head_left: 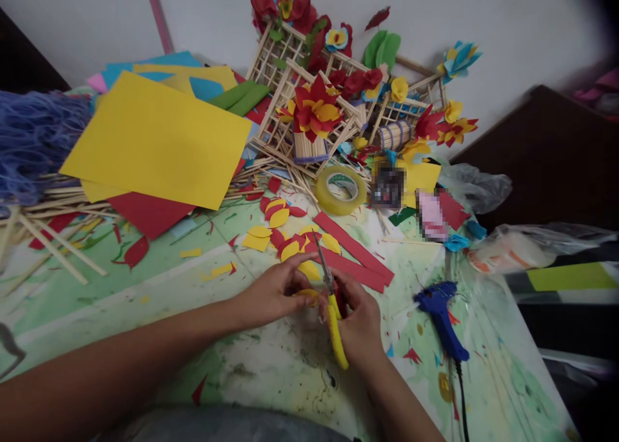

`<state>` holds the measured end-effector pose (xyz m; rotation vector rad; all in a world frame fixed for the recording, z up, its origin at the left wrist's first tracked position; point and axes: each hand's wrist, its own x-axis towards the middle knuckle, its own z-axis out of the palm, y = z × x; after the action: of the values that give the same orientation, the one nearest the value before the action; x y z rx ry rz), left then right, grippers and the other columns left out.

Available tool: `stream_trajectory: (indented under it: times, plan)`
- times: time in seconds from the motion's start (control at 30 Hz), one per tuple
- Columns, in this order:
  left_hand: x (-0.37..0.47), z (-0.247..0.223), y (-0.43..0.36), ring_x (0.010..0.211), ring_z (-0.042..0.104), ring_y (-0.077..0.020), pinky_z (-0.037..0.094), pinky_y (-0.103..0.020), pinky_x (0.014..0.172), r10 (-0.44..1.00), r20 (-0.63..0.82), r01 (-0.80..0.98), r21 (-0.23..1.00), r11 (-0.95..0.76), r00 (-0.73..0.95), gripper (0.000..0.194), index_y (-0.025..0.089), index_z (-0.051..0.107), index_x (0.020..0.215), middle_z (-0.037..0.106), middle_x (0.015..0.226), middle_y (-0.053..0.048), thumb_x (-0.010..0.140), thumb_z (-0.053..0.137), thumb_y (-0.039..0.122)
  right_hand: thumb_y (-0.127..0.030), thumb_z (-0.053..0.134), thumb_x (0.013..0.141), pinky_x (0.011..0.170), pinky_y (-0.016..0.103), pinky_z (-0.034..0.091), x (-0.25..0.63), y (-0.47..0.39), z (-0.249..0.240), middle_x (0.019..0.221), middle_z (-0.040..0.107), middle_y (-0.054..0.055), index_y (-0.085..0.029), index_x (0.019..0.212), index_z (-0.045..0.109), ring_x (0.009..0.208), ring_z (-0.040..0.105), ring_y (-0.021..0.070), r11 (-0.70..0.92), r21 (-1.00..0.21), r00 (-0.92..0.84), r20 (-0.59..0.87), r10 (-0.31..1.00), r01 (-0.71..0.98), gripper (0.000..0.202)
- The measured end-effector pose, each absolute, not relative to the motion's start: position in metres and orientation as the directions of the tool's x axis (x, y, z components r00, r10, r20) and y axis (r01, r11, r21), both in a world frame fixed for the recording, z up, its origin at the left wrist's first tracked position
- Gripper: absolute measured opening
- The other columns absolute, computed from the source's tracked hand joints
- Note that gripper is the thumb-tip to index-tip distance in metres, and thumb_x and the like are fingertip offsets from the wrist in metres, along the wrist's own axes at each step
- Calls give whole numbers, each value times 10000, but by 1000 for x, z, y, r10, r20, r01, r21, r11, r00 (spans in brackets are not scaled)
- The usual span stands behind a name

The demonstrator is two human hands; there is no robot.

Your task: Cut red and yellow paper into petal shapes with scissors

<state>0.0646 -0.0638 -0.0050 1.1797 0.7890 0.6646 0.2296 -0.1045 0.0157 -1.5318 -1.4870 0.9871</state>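
My right hand [355, 313] is wrapped round yellow-handled scissors [335, 329], whose blades point up and away from me. Just left of it, my left hand [275, 292] pinches a small yellow paper piece [307, 294] between thumb and fingers. Beyond the hands lie red and yellow paper petals [279, 218], some loosely overlapping. Red paper strips [358, 252] rest on the table behind the scissors. Part of the petal pile is hidden by my left fingers and the blades.
A blue glue gun [442, 319] lies on the green-patterned table [242, 377] at right. Clear tape [341, 191], yellow sheets [159, 139], thin sticks and stick frames with paper flowers [316, 110] stand behind. Blue-purple cord [39, 142] is heaped at left.
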Motion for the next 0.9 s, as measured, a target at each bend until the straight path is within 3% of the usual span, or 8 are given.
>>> stream_trajectory:
  times: [0.27,0.37,0.5,0.67,0.9]
  plan:
    - [65,3,-61,771,625,-211,458,-327,700,855,-255,-94,939,330,451,696,185,402,1286,676,780,-31,670,715,266,-275,616,696,623,243,510,225,-106,8,792,674,24,-195,1111,602,682,616,151,11,-890,9,16,1000,456,423]
    - [64,2,-60,758,618,-193,455,-309,690,877,-248,-147,932,332,411,672,198,422,1263,653,781,-18,667,723,267,-288,624,692,543,216,475,230,-105,9,756,659,9,-192,1116,597,615,593,133,26,-846,16,41,999,532,436]
    - [61,3,-56,715,573,-127,434,-239,646,921,-260,-222,918,329,290,619,221,438,1241,588,759,22,685,711,226,-338,610,691,455,217,397,249,-102,17,571,582,-41,-173,1085,601,466,513,117,58,-649,25,118,993,759,427]
    - [61,3,-50,696,564,-120,434,-227,611,933,-258,-326,885,333,251,594,214,430,1215,606,797,3,691,709,243,-359,583,700,501,257,378,268,-100,23,681,646,8,-199,1089,588,571,587,179,70,-290,-41,106,994,955,420]
    - [62,-1,-50,684,561,-107,434,-226,621,940,-238,-380,868,318,244,574,219,445,1197,617,808,3,695,723,228,-380,583,711,601,296,416,264,-105,23,806,646,59,-185,1135,554,700,605,219,167,-206,-161,44,986,964,467]
